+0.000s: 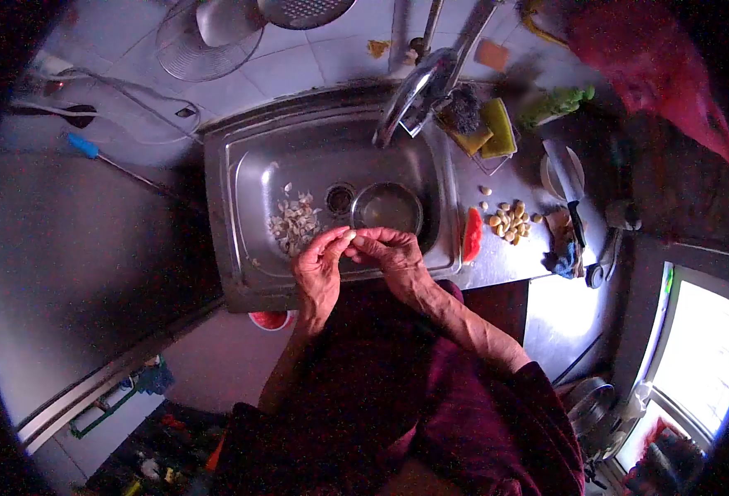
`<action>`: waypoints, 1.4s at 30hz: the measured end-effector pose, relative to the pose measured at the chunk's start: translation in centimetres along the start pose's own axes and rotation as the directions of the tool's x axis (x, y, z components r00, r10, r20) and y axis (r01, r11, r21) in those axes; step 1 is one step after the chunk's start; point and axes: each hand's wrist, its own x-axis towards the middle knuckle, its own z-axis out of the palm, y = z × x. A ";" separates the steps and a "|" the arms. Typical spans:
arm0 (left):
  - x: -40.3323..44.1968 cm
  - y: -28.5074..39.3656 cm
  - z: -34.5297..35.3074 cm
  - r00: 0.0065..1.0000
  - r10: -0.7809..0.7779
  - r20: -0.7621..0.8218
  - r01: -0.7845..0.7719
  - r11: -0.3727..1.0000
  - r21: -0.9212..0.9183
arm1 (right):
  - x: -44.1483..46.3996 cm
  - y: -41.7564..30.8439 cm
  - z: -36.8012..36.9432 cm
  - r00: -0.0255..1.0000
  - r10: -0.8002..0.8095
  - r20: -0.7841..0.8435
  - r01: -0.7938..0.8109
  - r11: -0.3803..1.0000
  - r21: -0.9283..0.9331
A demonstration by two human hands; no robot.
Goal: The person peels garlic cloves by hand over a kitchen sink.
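Note:
Both hands meet over the front edge of the metal sink [298,149]. My left hand [319,269] and my right hand [393,255] pinch a small pale garlic clove [349,235] between their fingertips, which partly cover it. In the sink, left of the drain [339,198], lies a pile of garlic cloves and papery skins [295,223]. A round metal bowl [387,188] sits right of the drain, its near side just beyond my right fingers. Several peeled garlic cloves [511,221] are heaped on the counter to the right.
A red piece, perhaps watermelon [471,236], lies by the sink's right edge. The faucet [418,91] overhangs the back. Sponges [497,128] sit in a rack behind. A knife [569,182] rests across a white bowl [553,175]. A red container [271,319] is below the sink's front.

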 end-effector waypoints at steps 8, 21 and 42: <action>-0.2 0.0 0.2 0.993 0.120 0.000 -0.119 0.984 0.130 | -0.1 0.0 -0.5 1.000 0.004 -0.009 -0.005 0.996 -0.084; -1.1 -1.1 0.3 0.982 0.188 0.031 -0.190 0.956 0.223 | 0.7 2.1 -1.4 0.996 -0.087 -0.034 0.078 0.974 -0.214; 0.0 -0.6 -0.2 0.963 -0.236 -0.130 0.203 0.954 -0.222 | 0.8 1.6 -0.7 0.998 -0.061 -0.010 0.060 0.992 -0.108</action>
